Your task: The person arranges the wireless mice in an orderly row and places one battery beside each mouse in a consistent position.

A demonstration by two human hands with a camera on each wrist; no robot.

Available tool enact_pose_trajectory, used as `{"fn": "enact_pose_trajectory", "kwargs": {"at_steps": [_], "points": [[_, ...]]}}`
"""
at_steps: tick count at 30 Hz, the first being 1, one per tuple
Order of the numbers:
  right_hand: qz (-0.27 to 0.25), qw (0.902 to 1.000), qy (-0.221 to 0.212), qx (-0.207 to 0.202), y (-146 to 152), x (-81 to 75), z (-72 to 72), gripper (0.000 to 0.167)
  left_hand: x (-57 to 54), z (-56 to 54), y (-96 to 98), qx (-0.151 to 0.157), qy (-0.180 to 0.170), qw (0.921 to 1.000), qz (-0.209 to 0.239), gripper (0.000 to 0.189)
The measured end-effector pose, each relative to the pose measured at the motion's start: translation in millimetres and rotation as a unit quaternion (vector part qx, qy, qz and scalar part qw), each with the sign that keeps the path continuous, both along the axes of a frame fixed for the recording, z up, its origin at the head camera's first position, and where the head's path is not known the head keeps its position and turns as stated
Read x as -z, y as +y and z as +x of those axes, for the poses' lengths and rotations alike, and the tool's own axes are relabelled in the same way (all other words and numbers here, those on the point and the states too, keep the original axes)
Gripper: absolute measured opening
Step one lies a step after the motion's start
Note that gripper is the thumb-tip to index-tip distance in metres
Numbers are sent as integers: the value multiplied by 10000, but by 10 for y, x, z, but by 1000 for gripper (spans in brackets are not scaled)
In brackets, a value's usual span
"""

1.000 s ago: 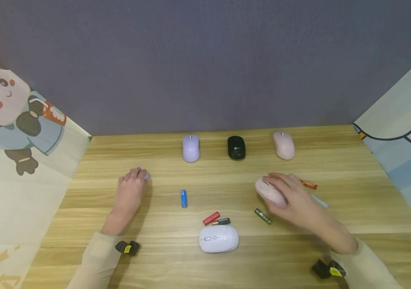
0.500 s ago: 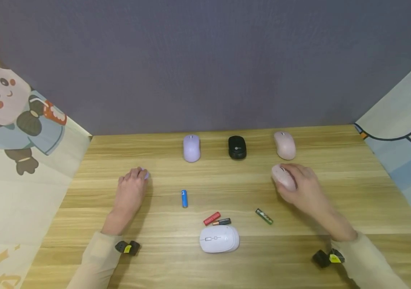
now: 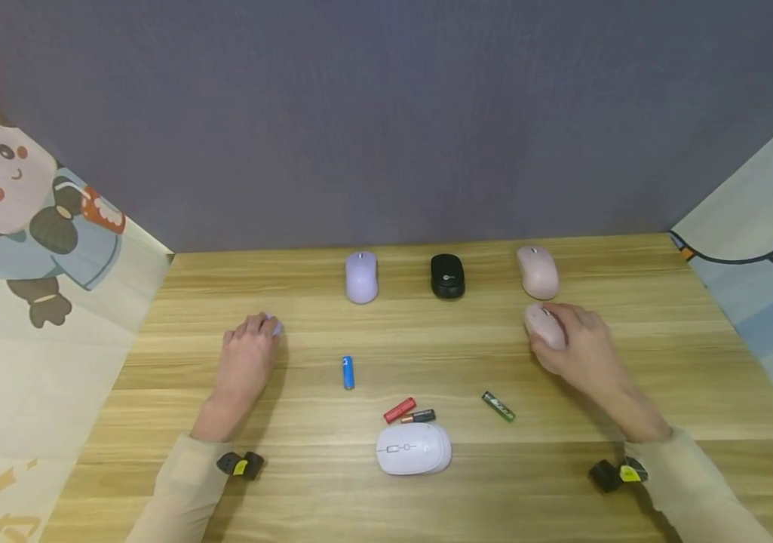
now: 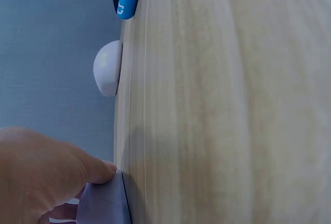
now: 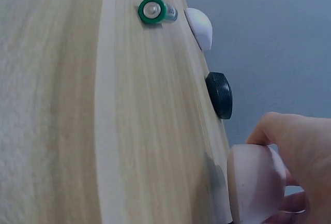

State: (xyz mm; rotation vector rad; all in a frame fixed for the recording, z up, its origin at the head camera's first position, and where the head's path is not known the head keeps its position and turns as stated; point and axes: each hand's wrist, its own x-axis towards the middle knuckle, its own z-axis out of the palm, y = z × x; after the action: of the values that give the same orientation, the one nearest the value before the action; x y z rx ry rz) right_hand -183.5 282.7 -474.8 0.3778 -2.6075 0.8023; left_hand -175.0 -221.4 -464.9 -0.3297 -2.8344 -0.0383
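My left hand (image 3: 248,360) holds a purple computer mouse (image 4: 103,203) down on the table at the left, thumb on one side and fingers on the other. Only a sliver of that mouse shows in the head view. On the right, my right hand (image 3: 583,348) grips a pale pink mouse (image 3: 545,326) between thumb and fingers. Whether this mouse touches the tabletop I cannot tell. Just beyond it lies another pink mouse (image 3: 538,272). A green-and-black battery (image 3: 498,406) lies nearer to me, left of the right wrist.
Along the back, a second purple mouse (image 3: 362,277) and a black mouse (image 3: 448,276) stand apart. A blue battery (image 3: 348,372) lies mid-table. Near the front, a red battery (image 3: 400,410) and a black-and-copper battery (image 3: 418,416) sit beside a white mouse (image 3: 414,449). A grey panel (image 3: 386,136) closes the rear.
My right hand has carried the pink mouse rightward and toward the back. A red-orange battery and a pale stick-like thing beside that hand are now hidden. My left hand has stayed put.
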Motion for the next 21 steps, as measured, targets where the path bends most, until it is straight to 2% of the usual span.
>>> {"fn": "enact_pose_trajectory", "kwargs": {"at_steps": [21], "points": [[168, 9976, -542, 385, 74, 58, -25, 59, 21, -15, 1, -44, -1, 10000, 52, 29]]}}
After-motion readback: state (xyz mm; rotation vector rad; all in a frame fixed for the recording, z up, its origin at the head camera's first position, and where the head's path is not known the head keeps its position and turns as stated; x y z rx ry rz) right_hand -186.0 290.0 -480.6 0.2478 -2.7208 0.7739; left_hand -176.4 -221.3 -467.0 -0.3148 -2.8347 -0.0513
